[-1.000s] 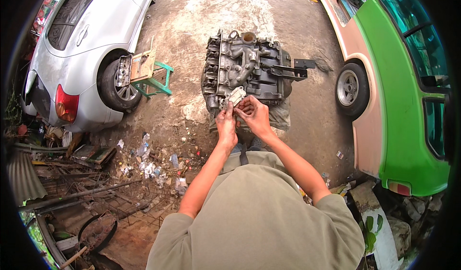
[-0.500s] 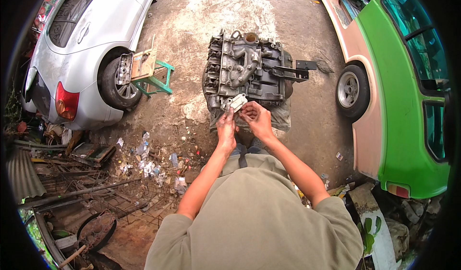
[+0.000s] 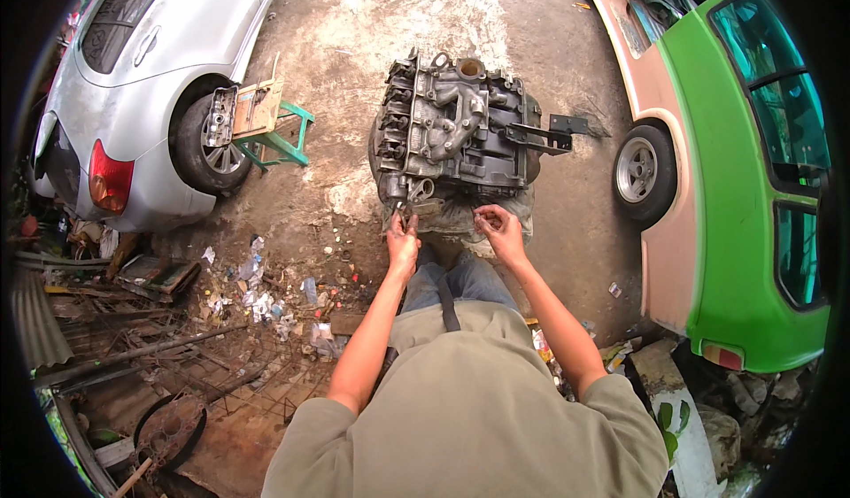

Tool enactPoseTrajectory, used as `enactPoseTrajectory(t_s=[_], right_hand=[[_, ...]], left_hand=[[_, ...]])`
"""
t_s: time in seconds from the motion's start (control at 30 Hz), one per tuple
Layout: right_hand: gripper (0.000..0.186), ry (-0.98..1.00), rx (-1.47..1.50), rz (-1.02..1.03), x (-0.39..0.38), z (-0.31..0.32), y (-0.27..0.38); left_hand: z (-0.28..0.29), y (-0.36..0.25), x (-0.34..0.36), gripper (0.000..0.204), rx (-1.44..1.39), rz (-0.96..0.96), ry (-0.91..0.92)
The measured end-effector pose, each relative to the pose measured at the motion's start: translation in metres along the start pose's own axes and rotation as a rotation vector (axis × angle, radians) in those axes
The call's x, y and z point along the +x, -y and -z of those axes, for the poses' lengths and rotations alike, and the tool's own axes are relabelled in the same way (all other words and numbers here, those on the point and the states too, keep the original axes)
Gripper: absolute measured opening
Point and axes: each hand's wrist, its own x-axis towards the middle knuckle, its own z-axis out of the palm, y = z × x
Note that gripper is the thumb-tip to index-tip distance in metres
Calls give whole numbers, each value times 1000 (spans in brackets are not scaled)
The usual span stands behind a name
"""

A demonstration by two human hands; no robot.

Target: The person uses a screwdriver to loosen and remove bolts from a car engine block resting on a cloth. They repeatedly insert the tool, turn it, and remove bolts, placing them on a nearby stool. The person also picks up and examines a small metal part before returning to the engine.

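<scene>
A large engine [image 3: 460, 131] sits in front of me, with a pale metal manifold [image 3: 456, 122] on top and a row of dark valve gear along its left side. At its near left corner, my left hand [image 3: 404, 248] is closed on a small cast-metal flange [image 3: 428, 206], which shows tilted and dull beside a round port [image 3: 426, 188]. My right hand [image 3: 503, 235] is apart from it, off the engine's near edge, fingertips pinched together. Whatever they hold, if anything, is too small to make out.
A silver car [image 3: 168, 82] stands on the left, beside a green stool [image 3: 288, 148] bearing a metal engine cover [image 3: 220, 117]. To the right is a green and pink van [image 3: 735, 197]. A black bracket [image 3: 540, 138] juts from the engine's right. Litter and scrap [image 3: 266, 303] lie near left.
My hands have moved apart, the right one rightward and slightly back. The flange has gone down and left with my left hand, and its bright face has turned out of sight.
</scene>
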Motion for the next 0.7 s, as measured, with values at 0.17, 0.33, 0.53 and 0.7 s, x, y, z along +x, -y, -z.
enactPoseTrajectory(t_s=[0.17,0.33,0.53,0.7], right_hand=[[12,64,75,-47,5,6,-3],[12,191,39,-89,26,23,-6],[13,414,0,-115,74,51,-24],[20,505,-241,-54,108,61,-39]], left_hand=[[-9,37,13,45,105,-32,22],[-30,71,22,38,116,-150,-24],[-66,86,24,35,229,-169,-119],[-103,109,34,31,16,-137,-354]])
